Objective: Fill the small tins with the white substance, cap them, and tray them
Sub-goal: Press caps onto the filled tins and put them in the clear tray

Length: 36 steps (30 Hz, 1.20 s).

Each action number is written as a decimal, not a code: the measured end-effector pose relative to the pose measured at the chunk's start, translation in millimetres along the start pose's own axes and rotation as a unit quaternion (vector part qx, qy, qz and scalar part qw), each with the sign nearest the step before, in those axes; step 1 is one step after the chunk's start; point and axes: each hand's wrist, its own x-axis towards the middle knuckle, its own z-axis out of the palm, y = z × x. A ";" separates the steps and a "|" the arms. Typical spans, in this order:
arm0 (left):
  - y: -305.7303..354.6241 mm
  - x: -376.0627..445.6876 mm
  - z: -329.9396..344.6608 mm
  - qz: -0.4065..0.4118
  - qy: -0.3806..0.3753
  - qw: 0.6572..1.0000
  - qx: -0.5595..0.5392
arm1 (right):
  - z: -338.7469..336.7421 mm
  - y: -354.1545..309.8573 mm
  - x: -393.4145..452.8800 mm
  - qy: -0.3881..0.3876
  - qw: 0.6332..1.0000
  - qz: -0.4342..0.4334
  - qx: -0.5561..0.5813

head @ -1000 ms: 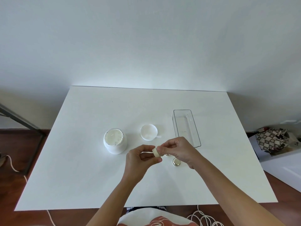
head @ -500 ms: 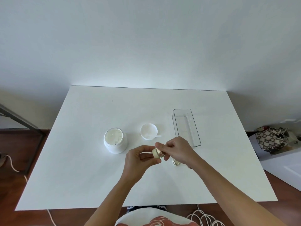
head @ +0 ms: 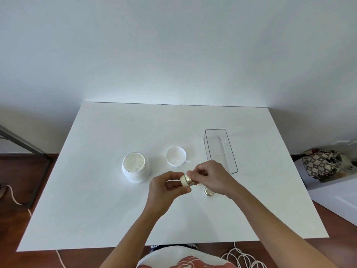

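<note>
big jar [head: 136, 167]: open, full of white stuff, left of centre on table [head: 96, 190], no scooping going on.
jar lid [head: 176, 156]: upturned, small white spatula [head: 186, 161] beside it, idle.
left hand [head: 166, 188]: pinches small tin [head: 186, 180] at its base, tilted, held above table.
right hand [head: 210, 176]: fingertips on tin's top end; twisting cap on or off, can't tell.
2nd tin [head: 209, 192]: on table, just by right hand, open or capped unclear.
tray [head: 231, 151]: clear, looks empty; nothing trayed yet, so early on.
</note>
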 end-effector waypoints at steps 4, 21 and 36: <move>-0.1 0.7 0.4 0.002 -0.005 1.000 -0.002 | 2.2 2.6 0.4 0.011 0.999 0.020 -0.042; 3.2 4.1 -0.2 0.000 -0.003 1.000 0.000 | -4.6 13.7 -2.7 -0.018 0.999 -0.033 0.009; 2.4 3.8 -0.7 -0.006 -0.013 1.000 0.012 | -0.9 11.1 -5.8 -0.021 0.998 -0.049 0.027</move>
